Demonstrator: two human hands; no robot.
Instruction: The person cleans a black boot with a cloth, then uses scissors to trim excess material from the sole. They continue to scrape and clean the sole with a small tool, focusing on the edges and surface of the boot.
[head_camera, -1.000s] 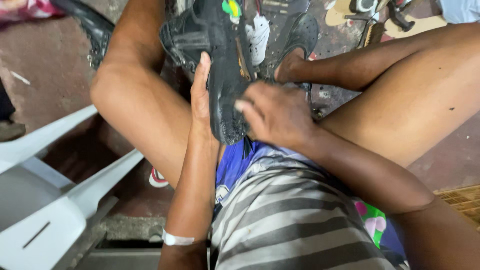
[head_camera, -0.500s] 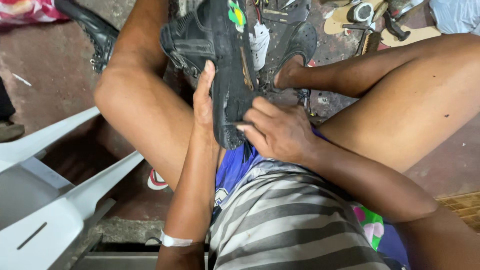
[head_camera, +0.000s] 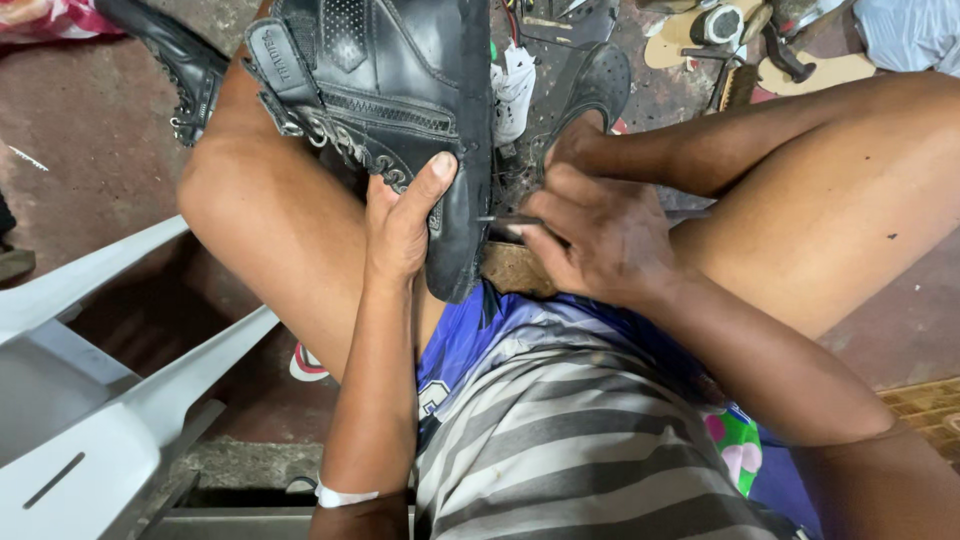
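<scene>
A black high-top leather shoe (head_camera: 390, 90) with a side zip and laces rests between my knees, sole edge facing right. My left hand (head_camera: 405, 225) grips its heel end, thumb pressed on the leather near the sole. My right hand (head_camera: 600, 235) pinches a thin metal awl or needle (head_camera: 505, 218) whose tip touches the sole edge of the shoe. My bare legs spread to both sides, and my striped shirt and blue shorts fill the lower middle.
A white plastic chair (head_camera: 90, 400) stands at the lower left. A second black boot (head_camera: 170, 50) lies on the reddish floor at the upper left. Sandals, tools and shoe parts (head_camera: 740, 40) lie scattered at the top right. A white shoe (head_camera: 515, 90) peeks from behind the black one.
The right hand has pulled away from the sole to the right, and the thin tool now shows between fingers and shoe. The shoe sits more upright and closer.
</scene>
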